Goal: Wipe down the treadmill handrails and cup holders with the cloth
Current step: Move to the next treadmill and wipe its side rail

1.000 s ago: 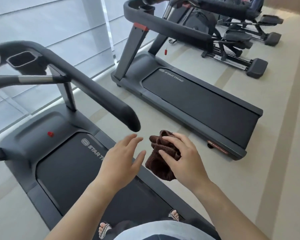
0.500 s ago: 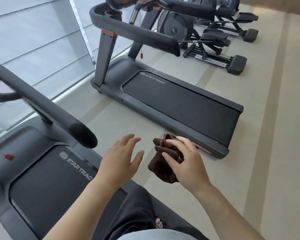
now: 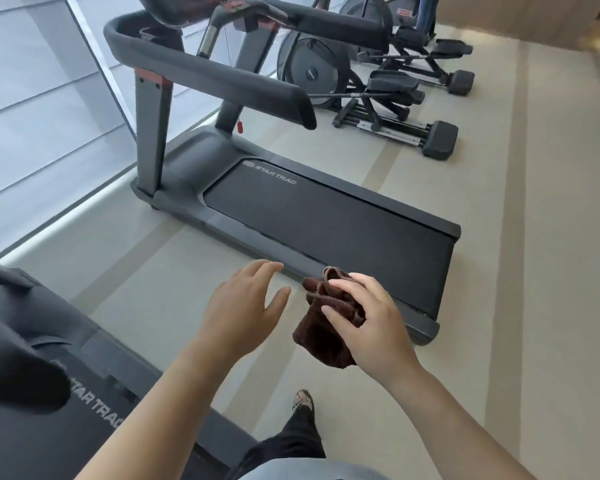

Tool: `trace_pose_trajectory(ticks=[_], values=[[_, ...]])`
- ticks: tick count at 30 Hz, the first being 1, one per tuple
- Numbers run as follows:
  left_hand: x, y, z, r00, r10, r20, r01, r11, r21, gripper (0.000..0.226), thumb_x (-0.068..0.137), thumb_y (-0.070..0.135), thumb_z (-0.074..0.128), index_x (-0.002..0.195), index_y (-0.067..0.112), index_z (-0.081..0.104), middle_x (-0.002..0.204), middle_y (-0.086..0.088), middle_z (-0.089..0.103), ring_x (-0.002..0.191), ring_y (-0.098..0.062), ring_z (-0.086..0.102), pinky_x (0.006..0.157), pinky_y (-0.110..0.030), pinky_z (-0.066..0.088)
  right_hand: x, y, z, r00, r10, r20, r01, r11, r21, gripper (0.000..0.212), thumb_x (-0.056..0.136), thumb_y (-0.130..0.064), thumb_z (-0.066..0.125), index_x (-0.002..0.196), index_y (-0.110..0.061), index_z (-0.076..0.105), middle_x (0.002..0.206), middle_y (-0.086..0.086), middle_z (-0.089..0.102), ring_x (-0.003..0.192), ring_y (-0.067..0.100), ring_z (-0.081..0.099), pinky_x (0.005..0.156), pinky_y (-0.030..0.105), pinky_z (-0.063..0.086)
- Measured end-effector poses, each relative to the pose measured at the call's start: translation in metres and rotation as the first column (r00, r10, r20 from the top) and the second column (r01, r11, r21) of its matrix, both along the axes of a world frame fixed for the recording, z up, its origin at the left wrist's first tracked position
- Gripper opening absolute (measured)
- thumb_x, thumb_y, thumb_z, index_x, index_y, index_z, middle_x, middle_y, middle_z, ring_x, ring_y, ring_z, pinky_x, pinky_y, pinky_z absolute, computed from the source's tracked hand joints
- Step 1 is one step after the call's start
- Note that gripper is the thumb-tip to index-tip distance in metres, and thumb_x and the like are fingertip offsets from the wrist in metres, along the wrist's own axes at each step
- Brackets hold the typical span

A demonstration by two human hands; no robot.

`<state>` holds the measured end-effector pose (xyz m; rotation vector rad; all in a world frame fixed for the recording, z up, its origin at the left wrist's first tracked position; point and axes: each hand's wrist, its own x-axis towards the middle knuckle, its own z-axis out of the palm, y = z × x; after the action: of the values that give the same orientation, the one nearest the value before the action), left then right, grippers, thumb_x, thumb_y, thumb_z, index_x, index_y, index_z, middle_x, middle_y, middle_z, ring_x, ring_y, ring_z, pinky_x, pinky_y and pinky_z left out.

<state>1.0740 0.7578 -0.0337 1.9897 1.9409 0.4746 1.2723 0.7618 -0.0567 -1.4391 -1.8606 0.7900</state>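
— One cloth: where is it?
— Bunched in the right hand's grip, in the air above the floor; the left hand is spread, empty.
— Wiping left?
— Judging by this, the far treadmill's handrail awaits; cup holders I can't make out.
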Motion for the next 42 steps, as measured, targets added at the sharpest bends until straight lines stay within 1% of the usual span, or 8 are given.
trace_pose_trajectory(ticks=[5, 9, 12, 17, 20, 26, 35, 42], values=[[0.004, 0.111, -0.066, 0.997, 0.079, 0.017, -0.08, 0.994, 0.072, 0.041, 0.092, 0.04, 0.045, 0.13, 0.024, 0.046, 0.137, 0.007, 0.047, 0.104, -0.021, 0.056, 0.091, -0.031, 0.039, -0.005, 0.119, -0.073, 0.996, 0.048, -0.075, -0.044, 0.997, 0.056, 0.03, 0.084, -0.033, 0.066, 0.114, -0.032, 0.062, 0.12, -0.017, 0.051, 0.117, 0.009, 0.048, 0.1, 0.032, 0.04], [0.012, 0.184, -0.08, 0.992, 0.124, 0.036, -0.127, 0.986, 0.106, 0.041, 0.093, 0.039, 0.045, 0.13, 0.022, 0.047, 0.139, 0.005, 0.045, 0.113, -0.021, 0.052, 0.096, -0.035, 0.041, 0.003, 0.203, -0.098, 0.989, 0.069, -0.131, -0.061, 0.996, 0.071, 0.031, 0.085, -0.029, 0.066, 0.116, -0.026, 0.062, 0.124, -0.01, 0.052, 0.119, 0.013, 0.048, 0.102, 0.038, 0.04], [0.018, 0.22, -0.064, 0.991, 0.13, 0.006, -0.13, 0.986, 0.103, 0.041, 0.092, 0.041, 0.046, 0.129, 0.024, 0.047, 0.137, 0.007, 0.046, 0.105, -0.021, 0.055, 0.094, -0.035, 0.042, 0.013, 0.246, -0.088, 0.987, 0.073, -0.142, -0.064, 0.996, 0.066, 0.032, 0.084, -0.031, 0.066, 0.116, -0.029, 0.062, 0.124, -0.012, 0.052, 0.119, 0.012, 0.047, 0.102, 0.037, 0.04], [0.026, 0.286, -0.05, 0.983, 0.176, -0.047, -0.17, 0.979, 0.111, 0.041, 0.092, 0.039, 0.046, 0.129, 0.022, 0.048, 0.136, 0.006, 0.048, 0.119, -0.018, 0.048, 0.098, -0.035, 0.041, 0.022, 0.324, -0.078, 0.976, 0.114, -0.187, -0.1, 0.992, 0.079, 0.031, 0.084, -0.03, 0.067, 0.115, -0.029, 0.062, 0.122, -0.016, 0.052, 0.118, 0.008, 0.047, 0.102, 0.032, 0.04], [0.042, 0.322, -0.056, 0.969, 0.243, -0.051, -0.234, 0.963, 0.134, 0.04, 0.092, 0.04, 0.047, 0.128, 0.023, 0.048, 0.135, 0.007, 0.049, 0.115, -0.018, 0.051, 0.095, -0.032, 0.042, 0.031, 0.373, -0.08, 0.959, 0.18, -0.218, -0.164, 0.982, 0.089, 0.031, 0.084, -0.029, 0.067, 0.114, -0.029, 0.062, 0.122, -0.015, 0.053, 0.118, 0.008, 0.048, 0.102, 0.031, 0.04], [0.083, 0.39, -0.061, 0.899, 0.437, -0.036, -0.429, 0.894, 0.128, 0.042, 0.092, 0.043, 0.045, 0.13, 0.025, 0.047, 0.136, 0.008, 0.048, 0.11, -0.015, 0.055, 0.091, -0.03, 0.044, 0.06, 0.479, -0.07, 0.898, 0.39, -0.206, -0.368, 0.92, 0.138, 0.031, 0.085, -0.034, 0.065, 0.115, -0.034, 0.06, 0.123, -0.016, 0.052, 0.119, 0.007, 0.048, 0.101, 0.027, 0.041], [0.09, 0.452, -0.047, 0.781, 0.623, -0.038, -0.61, 0.775, 0.165, 0.041, 0.091, 0.042, 0.046, 0.128, 0.026, 0.048, 0.135, 0.009, 0.049, 0.096, -0.018, 0.059, 0.083, -0.028, 0.043, 0.056, 0.6, -0.049, 0.819, 0.522, -0.239, -0.465, 0.847, 0.257, 0.031, 0.084, -0.038, 0.064, 0.115, -0.035, 0.059, 0.12, -0.016, 0.053, 0.116, 0.002, 0.048, 0.099, 0.017, 0.038], [0.065, 0.509, -0.04, 0.72, 0.694, -0.025, -0.671, 0.704, 0.233, 0.045, 0.088, 0.044, 0.044, 0.127, 0.024, 0.048, 0.133, 0.005, 0.051, 0.118, -0.019, 0.049, 0.095, -0.037, 0.043, 0.03, 0.662, -0.041, 0.763, 0.589, -0.265, -0.528, 0.805, 0.27, 0.03, 0.084, -0.033, 0.067, 0.113, -0.034, 0.06, 0.117, -0.015, 0.056, 0.113, 0.0, 0.05, 0.099, 0.019, 0.04]])
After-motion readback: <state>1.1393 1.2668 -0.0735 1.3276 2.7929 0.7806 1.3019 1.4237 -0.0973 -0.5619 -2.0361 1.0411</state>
